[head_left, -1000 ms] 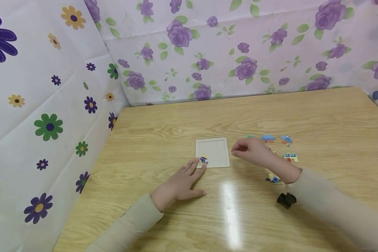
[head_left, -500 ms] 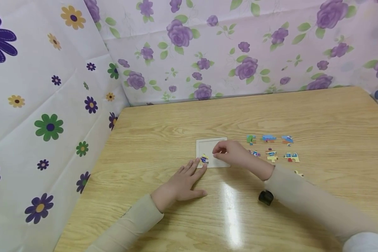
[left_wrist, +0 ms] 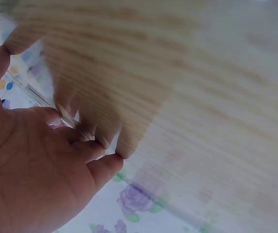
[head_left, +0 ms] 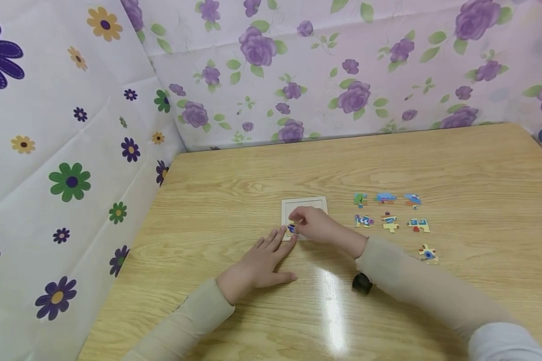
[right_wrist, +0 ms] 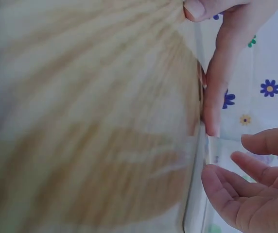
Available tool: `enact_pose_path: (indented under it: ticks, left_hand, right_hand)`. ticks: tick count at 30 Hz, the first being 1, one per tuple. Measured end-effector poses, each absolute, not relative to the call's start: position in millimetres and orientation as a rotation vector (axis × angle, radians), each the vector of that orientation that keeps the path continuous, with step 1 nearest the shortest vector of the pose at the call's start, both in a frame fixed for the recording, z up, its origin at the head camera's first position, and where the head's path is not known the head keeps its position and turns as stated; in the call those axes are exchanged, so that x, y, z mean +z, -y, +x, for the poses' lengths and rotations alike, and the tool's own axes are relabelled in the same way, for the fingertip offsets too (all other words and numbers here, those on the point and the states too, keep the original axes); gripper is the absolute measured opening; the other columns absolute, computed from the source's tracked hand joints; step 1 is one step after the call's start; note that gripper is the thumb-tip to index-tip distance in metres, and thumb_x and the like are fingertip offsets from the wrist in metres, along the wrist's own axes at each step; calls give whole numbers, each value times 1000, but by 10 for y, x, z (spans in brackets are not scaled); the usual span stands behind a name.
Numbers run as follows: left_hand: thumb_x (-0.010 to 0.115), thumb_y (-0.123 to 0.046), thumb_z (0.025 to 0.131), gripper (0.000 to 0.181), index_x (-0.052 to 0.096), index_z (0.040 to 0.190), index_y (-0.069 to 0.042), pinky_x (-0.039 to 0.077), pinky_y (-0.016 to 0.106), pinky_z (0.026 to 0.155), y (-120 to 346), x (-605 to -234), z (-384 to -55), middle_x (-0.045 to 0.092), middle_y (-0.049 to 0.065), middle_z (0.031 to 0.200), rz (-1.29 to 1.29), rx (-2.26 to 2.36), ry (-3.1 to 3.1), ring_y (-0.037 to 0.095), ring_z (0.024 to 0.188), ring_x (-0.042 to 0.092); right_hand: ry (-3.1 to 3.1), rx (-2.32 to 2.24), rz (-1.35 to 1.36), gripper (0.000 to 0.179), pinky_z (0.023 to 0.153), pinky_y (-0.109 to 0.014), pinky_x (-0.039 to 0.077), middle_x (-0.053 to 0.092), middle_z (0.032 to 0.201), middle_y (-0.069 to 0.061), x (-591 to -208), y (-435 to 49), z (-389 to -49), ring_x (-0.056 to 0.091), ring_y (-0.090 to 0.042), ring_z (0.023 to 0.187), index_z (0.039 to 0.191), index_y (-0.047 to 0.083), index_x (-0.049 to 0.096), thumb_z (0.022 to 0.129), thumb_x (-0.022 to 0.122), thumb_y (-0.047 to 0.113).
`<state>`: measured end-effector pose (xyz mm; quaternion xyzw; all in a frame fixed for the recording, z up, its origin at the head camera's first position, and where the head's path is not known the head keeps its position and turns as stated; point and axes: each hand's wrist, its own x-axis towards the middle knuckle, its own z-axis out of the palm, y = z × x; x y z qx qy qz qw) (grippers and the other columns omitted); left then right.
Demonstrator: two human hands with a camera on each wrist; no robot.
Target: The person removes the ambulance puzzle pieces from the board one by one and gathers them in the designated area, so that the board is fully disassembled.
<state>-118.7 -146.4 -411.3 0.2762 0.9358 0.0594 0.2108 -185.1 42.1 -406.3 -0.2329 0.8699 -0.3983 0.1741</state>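
Observation:
My left hand (head_left: 259,260) lies flat with fingers spread, its fingertips at the lower left corner of a square white puzzle tray (head_left: 303,199). A blue and yellow jigsaw piece (head_left: 291,228) lies inside that corner of the tray. Over the tray, my right hand (head_left: 318,225) has its thumb and fingertips beside this piece; whether they touch it is hard to tell. In the right wrist view, the right hand (right_wrist: 251,194) has bent fingers with the thumb apart, and no piece shows between them. The left wrist view shows the left palm (left_wrist: 42,165) above the wood.
To the right of the tray, several loose jigsaw pieces lie in rows, among them a green one (head_left: 360,200), one with eyes (head_left: 365,220) and one with a wheel (head_left: 428,253). A black device (head_left: 362,284) sits under the right wrist. Flowered sheets (head_left: 262,90) border the wooden table (head_left: 235,180).
My right hand has moved left from beside the tray to the piece in its corner. More loose pieces show behind the arm. The left hand has stayed still.

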Motion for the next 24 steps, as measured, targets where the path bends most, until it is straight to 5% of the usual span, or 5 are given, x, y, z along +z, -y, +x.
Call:
enact_pose_path:
  ticks: [24]
  left_hand:
    - [48,-61,91,83,12,155,-21,18,51,117,1465,-4129,-1197,0,11,160,774,134,-2612,29,148,6]
  right_hand:
    - [-2509,-1171,-587,27,88,-39,52,66,113,-17,-4115,-351,-1893,62,-29,103,112,-2,63,87,54,-2]
